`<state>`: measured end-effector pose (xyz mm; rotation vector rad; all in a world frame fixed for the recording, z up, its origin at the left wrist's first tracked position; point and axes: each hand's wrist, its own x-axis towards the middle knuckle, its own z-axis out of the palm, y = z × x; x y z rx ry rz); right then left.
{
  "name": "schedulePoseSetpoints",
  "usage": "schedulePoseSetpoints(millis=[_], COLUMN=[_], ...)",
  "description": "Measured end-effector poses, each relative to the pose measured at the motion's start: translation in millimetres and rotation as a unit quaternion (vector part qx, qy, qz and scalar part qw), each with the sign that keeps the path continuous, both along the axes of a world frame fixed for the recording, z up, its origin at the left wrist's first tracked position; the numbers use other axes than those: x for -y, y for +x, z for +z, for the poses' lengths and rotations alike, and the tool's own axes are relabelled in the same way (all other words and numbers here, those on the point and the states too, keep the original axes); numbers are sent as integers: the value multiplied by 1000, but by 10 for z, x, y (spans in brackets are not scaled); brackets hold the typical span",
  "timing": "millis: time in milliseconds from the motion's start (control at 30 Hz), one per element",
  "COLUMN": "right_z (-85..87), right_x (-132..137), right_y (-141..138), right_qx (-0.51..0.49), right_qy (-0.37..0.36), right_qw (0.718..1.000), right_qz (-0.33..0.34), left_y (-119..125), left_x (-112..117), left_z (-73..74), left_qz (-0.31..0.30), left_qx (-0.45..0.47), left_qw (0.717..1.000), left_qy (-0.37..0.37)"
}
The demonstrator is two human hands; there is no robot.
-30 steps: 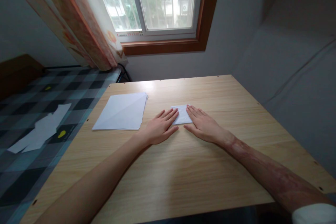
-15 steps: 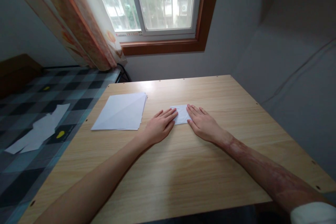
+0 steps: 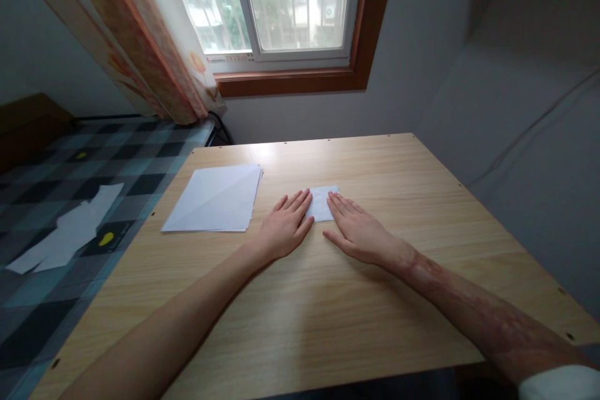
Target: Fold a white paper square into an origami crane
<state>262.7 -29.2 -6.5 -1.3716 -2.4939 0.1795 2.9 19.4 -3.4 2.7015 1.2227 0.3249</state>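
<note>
A small piece of folded white paper (image 3: pixel 320 204) lies flat on the wooden table (image 3: pixel 300 300), between my two hands. My left hand (image 3: pixel 288 223) rests palm down with its fingers stretched out, the fingertips at the paper's left edge. From the other side, my right hand (image 3: pixel 359 229) lays its straight fingers over the paper's right part, with the thumb held apart below it. Part of the paper is hidden under the fingers. Neither hand grips anything.
A stack of white paper sheets (image 3: pixel 213 199) lies left of my hands, the top one creased diagonally. Beyond the table's left edge, torn paper pieces (image 3: pixel 70 228) lie on a checked bed cover (image 3: pixel 42 319). A window (image 3: pixel 295 3) and curtain (image 3: pixel 154 44) are behind.
My right hand has slid slightly left and nearer, its thumb moving off the paper's edge. My left fingers have drawn back a little to the left. The paper stays almost in place.
</note>
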Motion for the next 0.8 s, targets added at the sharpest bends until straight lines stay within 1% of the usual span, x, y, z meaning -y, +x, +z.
schedulePoseSetpoints(millis=[100,233,333,467,600,733,800], right_z=[3,-30,-55,-54,-41,3,37], right_x=[-56,-101,-135,-190,-202,-175,-165], right_y=[50,80,92,120,128,116,114], right_qx=[6,-1,-27,-98,-173,-266,-290], right_qy=[-4,-2,6,23,44,51,51], right_qw=[999,998,996,993,983,961,954], right_qz=[-38,-63,-84,-58,-43,-52,-51], left_y=[-11,-21,-29,-31,-23,-30,-40], left_x=[1,-1,-1,10,11,9,25], left_z=[-3,-7,12,51,64,68,82], left_qz=[-5,1,3,8,25,29,32], left_qx=[5,21,32,59,101,184,234], left_qw=[1000,1000,999,998,995,982,972], left_qy=[3,12,8,1,3,-2,-15])
